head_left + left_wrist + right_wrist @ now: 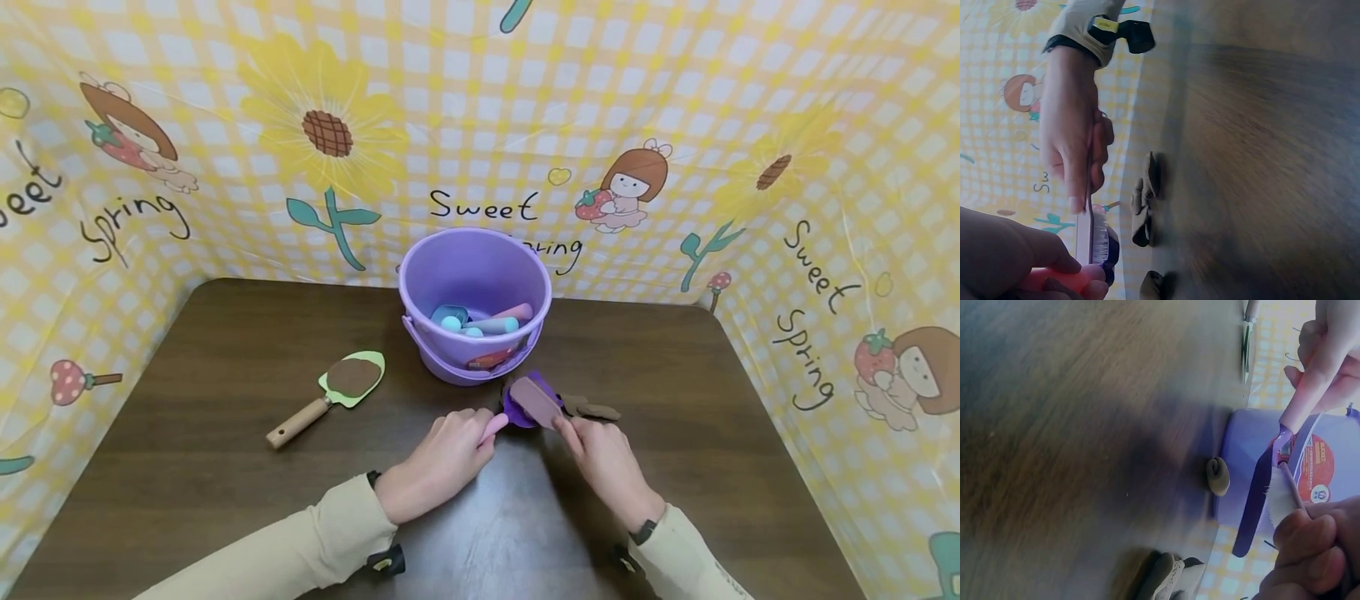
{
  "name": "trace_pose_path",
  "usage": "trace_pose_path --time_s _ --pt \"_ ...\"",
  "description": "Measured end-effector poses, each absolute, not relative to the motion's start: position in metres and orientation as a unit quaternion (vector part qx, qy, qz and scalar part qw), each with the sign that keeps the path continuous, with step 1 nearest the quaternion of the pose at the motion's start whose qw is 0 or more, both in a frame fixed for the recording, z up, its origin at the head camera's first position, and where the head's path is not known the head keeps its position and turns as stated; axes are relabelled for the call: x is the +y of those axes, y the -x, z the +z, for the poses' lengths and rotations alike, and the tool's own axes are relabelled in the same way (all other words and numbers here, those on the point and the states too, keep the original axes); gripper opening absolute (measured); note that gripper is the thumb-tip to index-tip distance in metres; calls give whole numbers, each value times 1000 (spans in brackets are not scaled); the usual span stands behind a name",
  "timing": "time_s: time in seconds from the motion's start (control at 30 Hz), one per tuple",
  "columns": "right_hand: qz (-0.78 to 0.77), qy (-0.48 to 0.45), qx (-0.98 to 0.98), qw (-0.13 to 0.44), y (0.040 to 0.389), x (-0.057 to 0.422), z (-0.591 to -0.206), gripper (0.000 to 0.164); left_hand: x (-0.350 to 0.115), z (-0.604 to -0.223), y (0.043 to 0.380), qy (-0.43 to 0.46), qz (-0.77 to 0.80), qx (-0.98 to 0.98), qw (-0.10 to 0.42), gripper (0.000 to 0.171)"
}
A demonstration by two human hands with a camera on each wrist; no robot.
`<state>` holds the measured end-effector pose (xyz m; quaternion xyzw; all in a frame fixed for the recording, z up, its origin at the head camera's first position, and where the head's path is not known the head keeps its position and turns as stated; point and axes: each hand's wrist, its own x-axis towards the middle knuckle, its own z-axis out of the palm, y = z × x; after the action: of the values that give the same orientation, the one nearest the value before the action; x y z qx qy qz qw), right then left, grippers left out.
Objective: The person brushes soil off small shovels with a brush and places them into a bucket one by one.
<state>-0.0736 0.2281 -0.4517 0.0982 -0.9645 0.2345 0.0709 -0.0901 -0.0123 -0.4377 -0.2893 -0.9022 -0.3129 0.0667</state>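
My left hand point(442, 454) grips the pink handle point(493, 427) of a small purple toy shovel point(1254, 503). A mauve brush point(534, 400) is held in my right hand point(611, 467), with its thumb along the handle. The brush's pale bristles point(1101, 240) lie against the shovel's blade. Both tools are held off the table, just in front of a purple bucket point(429, 354). In the head view, the brush covers much of the shovel blade. Its purple edge and the bristles show in the right wrist view.
Several toy tools with blue and pink handles point(491, 325) lie inside the bucket. Left of it rests a green-rimmed trowel point(354, 379) with a brown blade and wooden handle. Brown gloves point(592, 408) lie to the right. Patterned cloth point(480, 125) walls the table's back and sides.
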Motion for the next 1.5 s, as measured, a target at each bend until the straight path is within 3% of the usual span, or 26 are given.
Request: trace_pose_path --time_s 0.33,0.63,0.9,1.2,1.5 --pt "246 -56 -963 94 79 240 -454 47 -12 -434 88 295 -320 -899 58 33" --pt "246 -151 -953 98 74 233 -456 41 -10 -434 93 295 -313 -899 84 28" --pt "244 -93 -959 107 77 235 -457 47 -9 -435 91 296 -314 -899 78 28" --pt "264 -48 -960 75 82 240 -457 48 -9 -436 92 303 -309 -898 75 30" --pt "239 -121 -958 99 79 240 -456 45 -11 -435 94 295 -312 -901 69 29"
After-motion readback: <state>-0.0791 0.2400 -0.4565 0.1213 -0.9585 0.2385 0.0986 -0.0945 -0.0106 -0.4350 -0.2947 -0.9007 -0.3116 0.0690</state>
